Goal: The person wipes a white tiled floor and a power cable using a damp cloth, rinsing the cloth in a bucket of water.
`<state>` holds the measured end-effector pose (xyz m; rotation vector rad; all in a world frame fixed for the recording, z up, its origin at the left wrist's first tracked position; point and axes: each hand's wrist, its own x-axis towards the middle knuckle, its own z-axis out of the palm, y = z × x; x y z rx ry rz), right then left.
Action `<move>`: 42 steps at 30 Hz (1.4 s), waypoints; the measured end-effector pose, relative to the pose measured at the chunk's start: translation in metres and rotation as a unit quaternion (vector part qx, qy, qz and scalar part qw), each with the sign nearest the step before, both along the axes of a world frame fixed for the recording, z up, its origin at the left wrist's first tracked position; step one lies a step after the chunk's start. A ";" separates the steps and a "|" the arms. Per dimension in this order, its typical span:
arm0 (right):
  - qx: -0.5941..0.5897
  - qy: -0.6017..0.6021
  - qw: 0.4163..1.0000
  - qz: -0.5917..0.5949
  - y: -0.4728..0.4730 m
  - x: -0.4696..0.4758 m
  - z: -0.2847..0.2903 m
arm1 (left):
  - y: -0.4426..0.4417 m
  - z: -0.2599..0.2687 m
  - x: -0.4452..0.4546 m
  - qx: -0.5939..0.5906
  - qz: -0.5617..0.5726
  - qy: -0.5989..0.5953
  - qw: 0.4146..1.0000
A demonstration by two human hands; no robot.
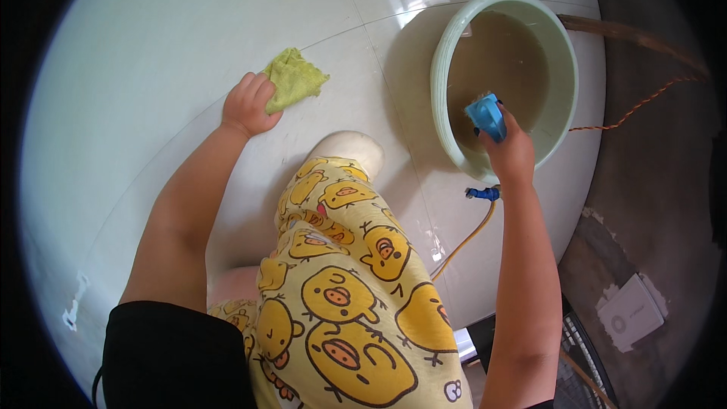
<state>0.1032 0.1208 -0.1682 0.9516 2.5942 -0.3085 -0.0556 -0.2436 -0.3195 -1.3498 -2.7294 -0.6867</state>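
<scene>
My left hand grips a yellow-green cloth by its near side, down against the pale glossy floor tiles. To the right, my right hand holds a blue scrubbing brush over a pale green plastic bucket. Murky brown water fills part of the bucket. The brush's bristles point down and left, close to the water; whether they touch it I cannot tell.
Beside the bucket's near side lies a blue fitting with a yellow hose. A twisted orange cord runs off right. My leg in printed yellow trousers lies between my arms. A rough grey wall bounds the right side.
</scene>
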 end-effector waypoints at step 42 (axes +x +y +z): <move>-0.047 0.310 0.898 -0.310 0.023 0.103 0.024 | 0.012 0.000 0.003 -0.007 0.022 -0.040 0.999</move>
